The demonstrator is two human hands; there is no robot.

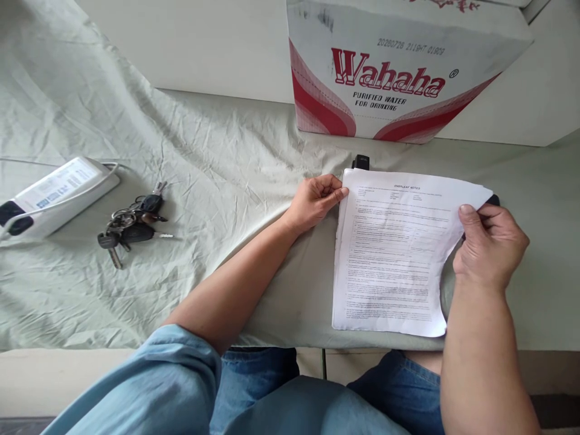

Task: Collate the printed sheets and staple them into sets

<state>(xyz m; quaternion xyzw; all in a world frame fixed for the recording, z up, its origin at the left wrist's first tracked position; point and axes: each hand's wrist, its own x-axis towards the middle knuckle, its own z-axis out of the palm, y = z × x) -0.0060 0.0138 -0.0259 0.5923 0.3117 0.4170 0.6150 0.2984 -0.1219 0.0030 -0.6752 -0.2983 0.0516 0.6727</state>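
Left hand (315, 202) and right hand (489, 248) each pinch 1 side of the papers (394, 254).

Wears a plain light-blue shirt (308, 414) with a loose, creased left sleeve (176, 362) ending above the bare left forearm (244, 272). Includes darker blue denim legwear (256, 374). Leaves the right forearm (484, 350) likewise bare.

An ordinary indoor room is shown, though whether it belongs to a home or a small office cannot be told. A domestic note is given by the creased pale green cloth (226, 139) and by a bunch of keys (133, 220) left lying on it. Paperwork is suggested by the printed sheets (394, 260) (headed "Overleaf Notes"). At the back, a Wahaha drinking-water carton (385, 115) is seen against a plain white surface (217, 42).
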